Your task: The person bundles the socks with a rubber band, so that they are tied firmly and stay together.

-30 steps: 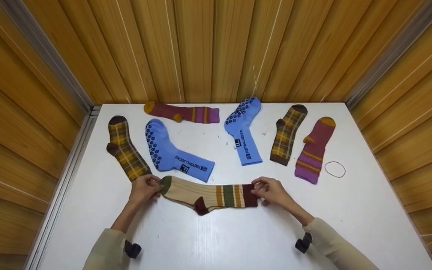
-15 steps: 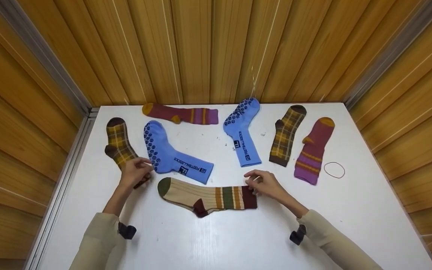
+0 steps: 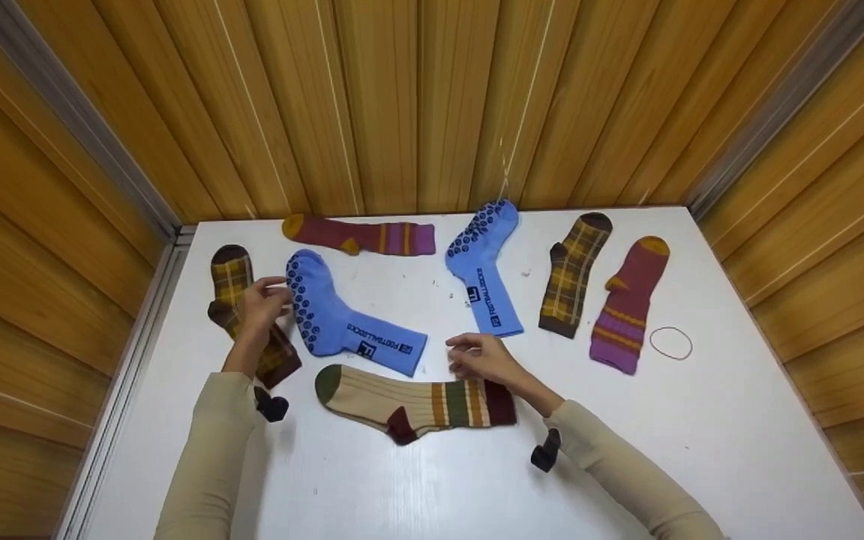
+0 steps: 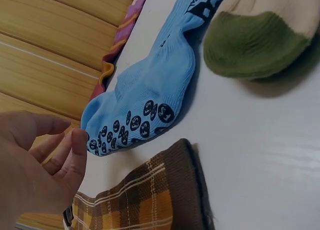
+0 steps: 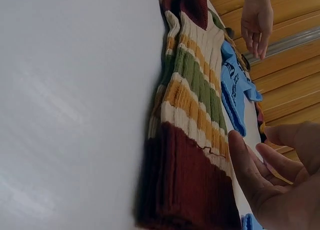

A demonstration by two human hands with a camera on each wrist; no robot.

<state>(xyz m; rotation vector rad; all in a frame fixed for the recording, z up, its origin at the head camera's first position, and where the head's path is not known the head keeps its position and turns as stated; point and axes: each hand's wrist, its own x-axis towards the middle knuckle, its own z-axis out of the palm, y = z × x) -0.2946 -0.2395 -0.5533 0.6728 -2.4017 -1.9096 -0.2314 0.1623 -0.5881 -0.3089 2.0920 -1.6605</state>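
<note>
My left hand point(image 3: 263, 304) hovers, fingers loosely bent and holding nothing, between a brown plaid sock point(image 3: 231, 279) and a blue sock with black grip dots point(image 3: 331, 319). In the left wrist view its fingertips overlap the blue sock's toe point(image 4: 92, 115). My right hand point(image 3: 486, 360), also holding nothing, is above the cuff end of cream socks point(image 3: 379, 394) with green toes, maroon heels and striped legs. These lie flat, two stacked, as the right wrist view shows at their heels point(image 5: 194, 10). The right hand hides part of the maroon cuff point(image 3: 502, 405).
A second blue sock point(image 3: 488, 277), a second plaid sock point(image 3: 574, 274) and a maroon-purple sock point(image 3: 631, 304) lie to the right. Another maroon-purple sock point(image 3: 357, 234) lies along the back edge. A thin loop point(image 3: 670, 343) lies far right on the white table point(image 3: 372, 495). Wood-look panels point(image 3: 387, 105) surround it.
Both hands have left the ends of the cream striped socks. My left hand has moved forward and left, toward the blue sock's toe; my right hand has moved left and slightly forward.
</note>
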